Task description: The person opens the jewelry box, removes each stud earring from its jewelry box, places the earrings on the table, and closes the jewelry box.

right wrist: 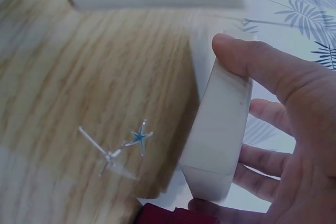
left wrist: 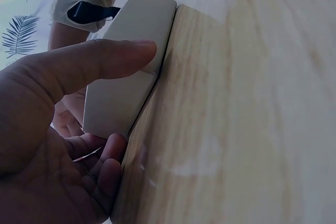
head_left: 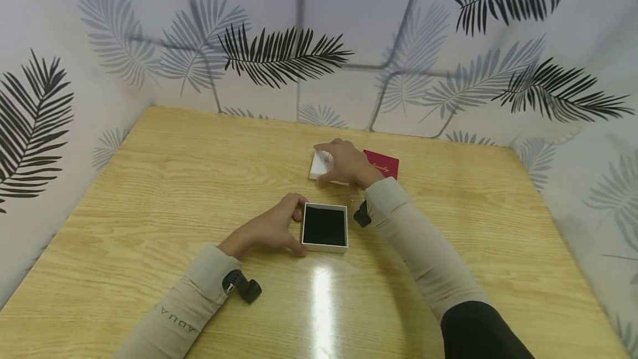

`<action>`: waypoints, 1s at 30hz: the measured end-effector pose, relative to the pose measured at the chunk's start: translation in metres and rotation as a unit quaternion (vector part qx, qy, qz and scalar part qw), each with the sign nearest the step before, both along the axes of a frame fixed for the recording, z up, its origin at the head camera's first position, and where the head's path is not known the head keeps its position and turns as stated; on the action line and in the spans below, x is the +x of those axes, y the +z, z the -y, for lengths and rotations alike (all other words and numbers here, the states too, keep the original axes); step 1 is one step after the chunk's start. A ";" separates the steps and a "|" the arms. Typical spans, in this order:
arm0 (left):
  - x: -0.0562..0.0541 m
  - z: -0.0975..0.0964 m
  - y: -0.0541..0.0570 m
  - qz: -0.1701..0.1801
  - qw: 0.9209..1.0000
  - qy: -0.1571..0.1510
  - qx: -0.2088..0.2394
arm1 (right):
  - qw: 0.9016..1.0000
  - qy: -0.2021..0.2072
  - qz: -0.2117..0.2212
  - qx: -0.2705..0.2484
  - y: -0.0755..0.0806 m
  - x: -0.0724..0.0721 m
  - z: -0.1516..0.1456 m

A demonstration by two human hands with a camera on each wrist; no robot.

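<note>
My left hand point(head_left: 274, 226) holds a small white open box point(head_left: 324, 248) by its left side, with the thumb at the near corner and the fingers around the far one. A black pad point(head_left: 324, 226) fills the box. Farther back, my right hand point(head_left: 346, 162) grips a white box lid point(head_left: 320, 164) with a small grey mark on top. In the right wrist view, thumb and fingers span the lid point(right wrist: 218, 124) from opposite sides. Close to the right wrist, a small silver piece of jewelry with a teal star point(right wrist: 139, 137) lies on the wood.
A red card point(head_left: 389, 162) with gold "Jewelry" lettering lies behind the right wrist, partly covered by it. The light wooden table point(head_left: 174, 181) runs back to a wall covering point(head_left: 279, 93) with a leaf print. Light glares off the table in front of the box.
</note>
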State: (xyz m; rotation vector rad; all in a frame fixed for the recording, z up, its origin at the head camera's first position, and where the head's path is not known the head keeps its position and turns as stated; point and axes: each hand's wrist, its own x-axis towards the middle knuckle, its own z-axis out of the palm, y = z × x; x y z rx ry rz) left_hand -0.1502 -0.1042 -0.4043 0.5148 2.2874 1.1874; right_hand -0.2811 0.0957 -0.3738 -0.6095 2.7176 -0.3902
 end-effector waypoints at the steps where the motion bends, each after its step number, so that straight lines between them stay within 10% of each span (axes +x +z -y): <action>1: 0.000 0.000 0.000 0.001 1.000 0.000 0.000 | 1.000 -0.001 0.001 0.001 0.000 0.000 0.000; 30: -0.001 -0.001 0.000 0.001 1.000 0.003 0.005 | 1.000 0.010 -0.017 -0.023 0.015 0.017 -0.010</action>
